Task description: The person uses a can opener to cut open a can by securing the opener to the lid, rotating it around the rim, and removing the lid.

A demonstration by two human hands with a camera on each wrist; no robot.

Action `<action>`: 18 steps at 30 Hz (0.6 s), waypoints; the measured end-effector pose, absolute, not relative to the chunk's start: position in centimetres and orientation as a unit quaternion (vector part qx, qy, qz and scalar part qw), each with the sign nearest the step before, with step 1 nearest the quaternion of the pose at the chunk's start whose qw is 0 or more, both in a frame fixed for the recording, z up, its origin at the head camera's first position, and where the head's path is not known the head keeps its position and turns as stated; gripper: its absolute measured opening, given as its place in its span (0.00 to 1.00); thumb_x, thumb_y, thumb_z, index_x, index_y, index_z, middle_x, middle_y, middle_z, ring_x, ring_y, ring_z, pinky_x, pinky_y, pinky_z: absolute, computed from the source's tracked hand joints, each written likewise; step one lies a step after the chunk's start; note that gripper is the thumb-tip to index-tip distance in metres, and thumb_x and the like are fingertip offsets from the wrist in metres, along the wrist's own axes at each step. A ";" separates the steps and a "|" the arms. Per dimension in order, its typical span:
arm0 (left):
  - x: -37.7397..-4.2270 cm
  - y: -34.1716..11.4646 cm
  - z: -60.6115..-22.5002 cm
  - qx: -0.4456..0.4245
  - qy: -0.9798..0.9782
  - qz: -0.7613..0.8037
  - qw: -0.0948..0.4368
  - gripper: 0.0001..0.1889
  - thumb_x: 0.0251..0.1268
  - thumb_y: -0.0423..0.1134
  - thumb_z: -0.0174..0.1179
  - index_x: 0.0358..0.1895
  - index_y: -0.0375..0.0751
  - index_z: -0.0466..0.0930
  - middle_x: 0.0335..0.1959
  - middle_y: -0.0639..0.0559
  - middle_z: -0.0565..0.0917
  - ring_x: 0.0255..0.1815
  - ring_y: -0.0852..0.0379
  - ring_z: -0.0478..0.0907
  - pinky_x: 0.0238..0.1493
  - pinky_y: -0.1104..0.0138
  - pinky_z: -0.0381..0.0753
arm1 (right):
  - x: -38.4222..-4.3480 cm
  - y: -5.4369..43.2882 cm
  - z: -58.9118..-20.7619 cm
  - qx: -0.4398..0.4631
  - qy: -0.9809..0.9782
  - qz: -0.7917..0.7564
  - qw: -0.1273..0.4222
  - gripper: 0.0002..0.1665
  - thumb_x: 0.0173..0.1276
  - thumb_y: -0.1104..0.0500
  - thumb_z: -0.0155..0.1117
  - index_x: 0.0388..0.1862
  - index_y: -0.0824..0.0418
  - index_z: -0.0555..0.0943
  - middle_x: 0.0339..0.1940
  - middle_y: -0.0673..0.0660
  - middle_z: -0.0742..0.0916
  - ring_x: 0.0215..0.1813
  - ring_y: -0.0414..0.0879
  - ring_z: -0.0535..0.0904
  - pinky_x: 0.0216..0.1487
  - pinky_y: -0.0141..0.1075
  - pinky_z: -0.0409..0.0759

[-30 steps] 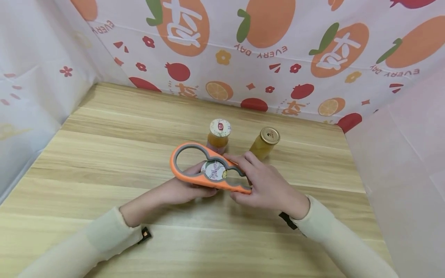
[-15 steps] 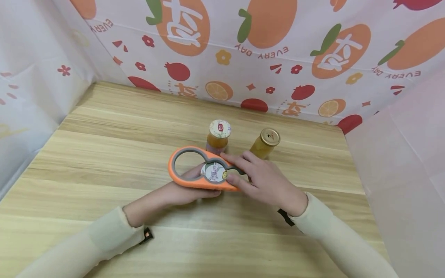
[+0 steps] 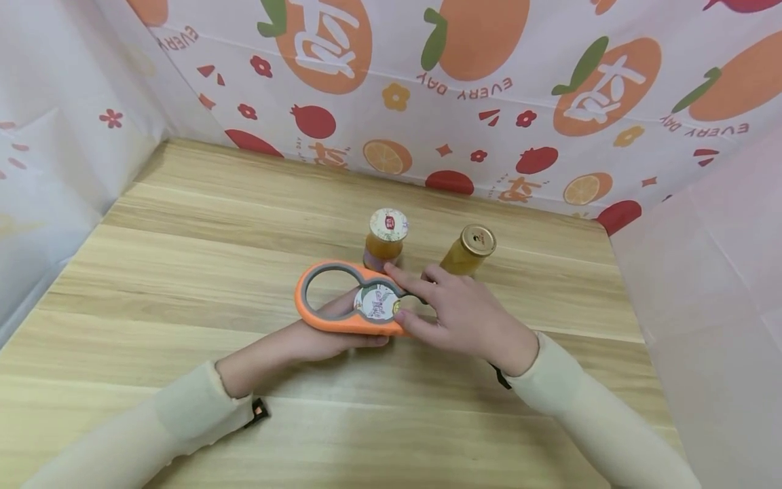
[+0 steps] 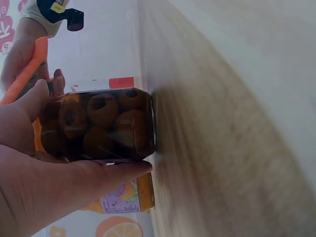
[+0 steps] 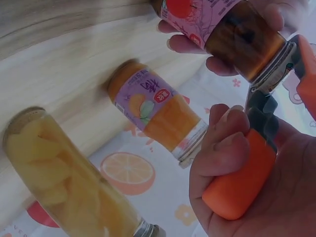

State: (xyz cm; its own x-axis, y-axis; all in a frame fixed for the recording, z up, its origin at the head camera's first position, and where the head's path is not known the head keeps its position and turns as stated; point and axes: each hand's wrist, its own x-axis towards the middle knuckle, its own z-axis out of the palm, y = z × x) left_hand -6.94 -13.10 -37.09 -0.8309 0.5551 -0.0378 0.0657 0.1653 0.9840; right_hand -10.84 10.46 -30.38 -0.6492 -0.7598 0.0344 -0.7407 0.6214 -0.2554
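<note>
My left hand (image 3: 320,339) grips a glass jar of dark round fruit (image 4: 101,126), which stands upright on the table (image 3: 342,435). Its white printed lid (image 3: 376,302) shows through the middle ring of an orange and grey jar opener (image 3: 332,326). My right hand (image 3: 467,316) holds the opener by its right end, index finger along the far side and thumb on the near side. In the right wrist view, the fingers curl around the orange grip (image 5: 240,180), and the opener's grey inner edge (image 5: 261,111) sits against the lid.
Just behind the opener stands a jar of orange fruit (image 3: 383,248) with a white lid. A taller jar of yellow fruit (image 3: 462,260) with a gold lid is to its right, beyond my right hand. A fruit-print cloth (image 3: 403,129) hangs along the table's back edge.
The opener's left end has come slightly nearer to me, and it now lies lower around the lid. My right thumb has moved from the end onto the near side. Both other jars stay put.
</note>
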 end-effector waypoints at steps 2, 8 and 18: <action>-6.9 -13.1 -37.1 0.210 0.739 0.609 0.199 0.38 0.64 0.39 0.69 0.74 0.62 0.60 0.71 0.68 0.68 0.70 0.65 0.64 0.68 0.70 0.64 | -10.8 10.4 -30.4 -0.417 0.901 -0.117 0.035 0.35 0.72 0.33 0.51 0.76 0.38 0.66 0.31 0.45 0.74 0.23 0.38 0.66 0.21 0.33 0.66; -7.0 -13.0 -37.1 0.216 0.748 0.601 0.184 0.40 0.63 0.44 0.70 0.76 0.63 0.58 0.73 0.68 0.66 0.73 0.65 0.62 0.70 0.68 0.64 | -10.4 10.3 -30.2 -0.429 0.898 -0.100 0.001 0.47 0.65 0.25 0.54 0.78 0.45 0.64 0.35 0.45 0.76 0.29 0.38 0.69 0.23 0.32 0.67; -7.4 -12.5 -37.2 0.240 0.743 0.594 0.194 0.41 0.66 0.45 0.67 0.78 0.52 0.55 0.74 0.62 0.66 0.74 0.55 0.64 0.67 0.71 0.65 | -9.8 10.1 -30.0 -0.433 0.899 -0.072 0.004 0.58 0.53 0.26 0.69 0.76 0.52 0.66 0.47 0.47 0.81 0.36 0.41 0.77 0.25 0.35 0.72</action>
State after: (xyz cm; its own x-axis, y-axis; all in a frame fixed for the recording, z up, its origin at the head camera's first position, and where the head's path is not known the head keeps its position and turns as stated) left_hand -7.40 -12.52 -37.24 -0.8095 0.5871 -0.0033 0.1253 0.1782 0.9760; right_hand -9.81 10.10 -30.02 -0.6257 -0.7781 0.0556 -0.7770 0.6153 -0.1327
